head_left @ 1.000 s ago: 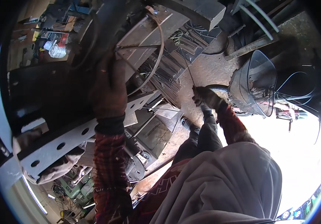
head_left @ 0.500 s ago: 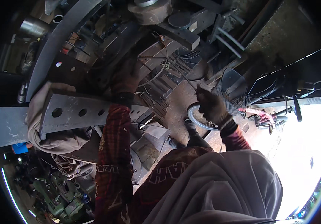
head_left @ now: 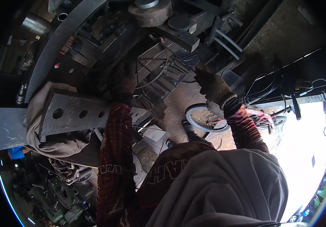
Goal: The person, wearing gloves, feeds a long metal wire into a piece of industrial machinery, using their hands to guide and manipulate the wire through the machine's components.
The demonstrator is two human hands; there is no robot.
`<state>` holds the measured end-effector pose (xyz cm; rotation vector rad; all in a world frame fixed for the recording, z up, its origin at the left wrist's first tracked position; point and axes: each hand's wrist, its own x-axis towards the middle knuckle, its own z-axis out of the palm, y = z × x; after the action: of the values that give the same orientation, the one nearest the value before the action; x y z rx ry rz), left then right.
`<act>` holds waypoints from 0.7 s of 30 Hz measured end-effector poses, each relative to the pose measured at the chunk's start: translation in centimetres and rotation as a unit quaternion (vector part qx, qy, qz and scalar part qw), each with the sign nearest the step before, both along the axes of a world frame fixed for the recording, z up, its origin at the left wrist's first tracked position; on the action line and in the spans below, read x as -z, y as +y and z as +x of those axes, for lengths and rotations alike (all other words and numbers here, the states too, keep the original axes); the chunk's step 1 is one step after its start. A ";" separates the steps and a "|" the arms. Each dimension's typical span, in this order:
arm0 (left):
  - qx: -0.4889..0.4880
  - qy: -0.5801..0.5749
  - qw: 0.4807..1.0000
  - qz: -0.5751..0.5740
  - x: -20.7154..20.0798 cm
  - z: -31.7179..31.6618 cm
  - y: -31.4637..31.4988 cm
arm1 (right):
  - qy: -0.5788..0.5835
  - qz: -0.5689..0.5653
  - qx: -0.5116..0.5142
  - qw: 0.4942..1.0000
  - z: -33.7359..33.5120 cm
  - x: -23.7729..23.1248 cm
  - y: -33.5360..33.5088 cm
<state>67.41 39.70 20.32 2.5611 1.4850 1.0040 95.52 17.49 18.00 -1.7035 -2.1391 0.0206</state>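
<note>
My left hand [head_left: 123, 81], in a dark work glove, reaches in among the metal parts beyond the perforated steel beam [head_left: 70, 113]. Deep shadow hides its fingers. Close to it, thin bent rods [head_left: 151, 59] cross and curve over a pile of metal strips [head_left: 170, 77]. My right hand [head_left: 213, 86], gloved with a pale cuff, is held out to the right of that pile. Its fingers point up and left toward a dark steel bar, and neither their grip nor anything in them can be made out.
A round block [head_left: 150, 14] stands on the metalwork at the far side. A bicycle wheel [head_left: 204, 118] is below my right hand, near my feet. Grey cloth [head_left: 49, 148] drapes around the beam's left end. Green machinery [head_left: 59, 198] sits at lower left.
My right hand has moved up and away, beside the dark bar; the thin rod running to it earlier no longer reaches it. My left hand has shifted slightly left.
</note>
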 end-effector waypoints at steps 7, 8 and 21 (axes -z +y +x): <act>-0.011 0.007 1.000 0.010 -0.2 0.1 0.0 | 0.608 -0.370 0.202 0.673 0.4 -2.8 1.9; -0.011 0.002 1.000 0.015 0.0 0.3 0.0 | 0.615 -0.351 0.204 0.676 0.1 -3.4 2.1; 0.021 0.002 0.998 -0.059 0.2 -0.6 0.0 | 0.756 -0.050 0.225 0.612 -19.0 -2.7 6.2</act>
<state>66.83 39.69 20.17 2.5036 1.4379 0.8781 76.49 23.70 20.66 -1.2390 -0.4024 1.0328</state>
